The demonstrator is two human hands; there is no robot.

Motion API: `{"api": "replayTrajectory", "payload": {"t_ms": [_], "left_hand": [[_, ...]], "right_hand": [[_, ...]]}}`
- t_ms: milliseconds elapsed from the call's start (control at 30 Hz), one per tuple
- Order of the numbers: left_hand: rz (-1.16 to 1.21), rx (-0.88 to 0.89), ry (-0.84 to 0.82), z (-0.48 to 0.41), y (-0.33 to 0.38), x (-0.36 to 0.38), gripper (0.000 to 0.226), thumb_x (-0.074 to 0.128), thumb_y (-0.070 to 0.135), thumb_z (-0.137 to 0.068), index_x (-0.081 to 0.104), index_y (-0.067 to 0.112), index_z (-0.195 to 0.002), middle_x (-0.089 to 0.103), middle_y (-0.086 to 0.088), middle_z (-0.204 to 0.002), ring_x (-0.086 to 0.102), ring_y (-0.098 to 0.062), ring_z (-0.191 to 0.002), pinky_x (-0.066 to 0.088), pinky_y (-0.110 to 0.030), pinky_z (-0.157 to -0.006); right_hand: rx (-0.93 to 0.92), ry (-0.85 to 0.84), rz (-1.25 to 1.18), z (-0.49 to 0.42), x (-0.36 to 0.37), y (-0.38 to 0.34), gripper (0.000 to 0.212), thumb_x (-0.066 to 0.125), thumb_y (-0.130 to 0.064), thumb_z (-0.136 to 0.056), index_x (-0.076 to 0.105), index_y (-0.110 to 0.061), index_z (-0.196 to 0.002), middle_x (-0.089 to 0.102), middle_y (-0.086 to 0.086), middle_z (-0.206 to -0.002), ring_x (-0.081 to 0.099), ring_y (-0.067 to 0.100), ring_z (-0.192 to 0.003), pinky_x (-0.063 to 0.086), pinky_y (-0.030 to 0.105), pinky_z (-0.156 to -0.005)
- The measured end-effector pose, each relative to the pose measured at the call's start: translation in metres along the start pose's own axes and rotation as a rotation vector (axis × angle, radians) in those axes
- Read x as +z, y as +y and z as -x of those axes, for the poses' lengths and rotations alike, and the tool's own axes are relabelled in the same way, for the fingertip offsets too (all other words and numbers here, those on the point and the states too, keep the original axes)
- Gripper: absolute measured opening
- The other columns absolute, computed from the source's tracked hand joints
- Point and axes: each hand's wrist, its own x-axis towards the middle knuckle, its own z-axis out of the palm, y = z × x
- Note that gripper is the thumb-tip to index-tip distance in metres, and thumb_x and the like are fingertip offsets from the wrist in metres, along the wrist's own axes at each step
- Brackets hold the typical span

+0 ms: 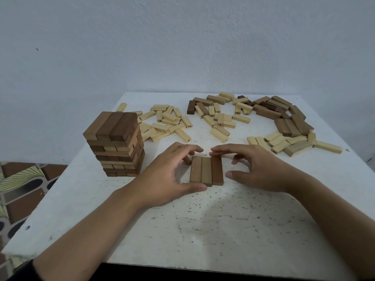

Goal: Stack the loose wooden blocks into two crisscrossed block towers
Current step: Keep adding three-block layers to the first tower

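Supporting surface: white speckled table [203,220], its far edge against a bare pale wall [182,47]; patterned floor [20,189] shows at lower left.
Edges: the near edge runs across the bottom of the frame; the left edge slants past the tower; the right edge lies just beyond the right-hand blocks.
Open room: bare tabletop fills the lower centre, between the row and the near edge.
Tower [117,142]: crisscrossed, upright, centre left, near the left edge.
Row [206,171]: three brown blocks side by side, flat, at frame centre.
Left hand [162,179]: pinches the row lengthwise, thumb at its near end, fingers curled at its far left corner.
Right hand [261,169]: arched beside the row, fingertips at its far end; whether it grips cannot be told.
Blocks [168,122]: loose, scattered across the table's far half.
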Motion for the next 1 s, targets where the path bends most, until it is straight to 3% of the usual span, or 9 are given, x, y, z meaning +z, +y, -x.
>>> {"api": "replayTrajectory", "payload": {"t_ms": [233,500,600,700,833,933,1000], "left_hand": [[0.015,-0.018,0.085,0.001,0.003,-0.001,0.078,0.084,0.058,-0.07,0.047,0.046,-0.137,0.052,0.028,-0.118,0.048,0.007,-0.113,0.037,-0.007,-0.077],[0.102,-0.019,0.045,0.001,0.003,0.0,0.066,0.083,0.037,-0.083,0.046,0.047,-0.137,0.061,0.027,-0.126,0.053,0.007,-0.117,0.04,-0.013,-0.088],[0.079,-0.013,0.038,0.001,0.004,0.0,0.079,0.086,0.044,-0.076,0.039,0.05,-0.14,0.056,0.029,-0.126,0.049,0.01,-0.121,0.037,-0.006,-0.087],[0.058,-0.017,0.027,0.0,0.005,0.002,0.09,0.087,0.054,-0.071,0.031,0.055,-0.141,0.052,0.029,-0.13,0.045,0.013,-0.123,0.036,-0.004,-0.088],[0.061,-0.016,0.044,-0.004,0.005,0.007,0.08,0.081,0.043,-0.081,0.03,0.059,-0.14,0.05,0.026,-0.134,0.041,0.007,-0.131,0.036,-0.017,-0.098],[0.074,-0.025,0.02,-0.006,0.003,0.004,0.077,0.079,0.034,-0.084,0.031,0.057,-0.14,0.051,0.027,-0.135,0.04,0.004,-0.134,0.038,-0.026,-0.105],[0.08,-0.024,0.002,-0.006,0.002,0.004,0.075,0.078,0.033,-0.085,0.032,0.056,-0.14,0.05,0.028,-0.137,0.039,0.005,-0.135,0.038,-0.027,-0.107]], "right_hand": [[0.013,0.005,0.045,0.0,0.002,-0.004,0.059,0.073,-0.037,-0.09,0.047,-0.052,-0.14,0.048,-0.039,-0.133,0.052,-0.01,-0.102,0.034,0.008,-0.08],[-0.031,0.109,0.05,0.001,0.003,-0.007,0.064,0.082,-0.043,-0.079,0.054,-0.041,-0.137,0.059,-0.032,-0.116,0.051,-0.01,-0.109,0.042,0.007,-0.077],[-0.036,0.165,0.038,0.003,0.007,-0.008,0.066,0.084,-0.048,-0.075,0.056,-0.038,-0.135,0.062,-0.025,-0.105,0.054,-0.003,-0.105,0.039,0.01,-0.076],[-0.024,0.214,0.01,0.002,0.014,-0.012,0.067,0.085,-0.048,-0.073,0.057,-0.033,-0.132,0.062,-0.017,-0.095,0.054,-0.002,-0.096,0.035,0.004,-0.076],[-0.005,0.23,0.045,0.001,0.024,-0.015,0.071,0.081,-0.061,-0.07,0.053,-0.036,-0.13,0.058,-0.017,-0.088,0.052,-0.002,-0.094,0.032,0.003,-0.079],[0.02,0.191,0.081,0.002,0.022,-0.016,0.085,0.073,-0.07,-0.07,0.048,-0.032,-0.141,0.055,-0.022,-0.099,0.047,-0.005,-0.1,0.029,0.002,-0.083],[0.058,0.113,0.181,0.006,0.018,-0.019,0.096,0.058,-0.078,-0.075,0.033,-0.03,-0.154,0.051,-0.02,-0.121,0.037,-0.006,-0.11,0.025,0.006,-0.095]]}}
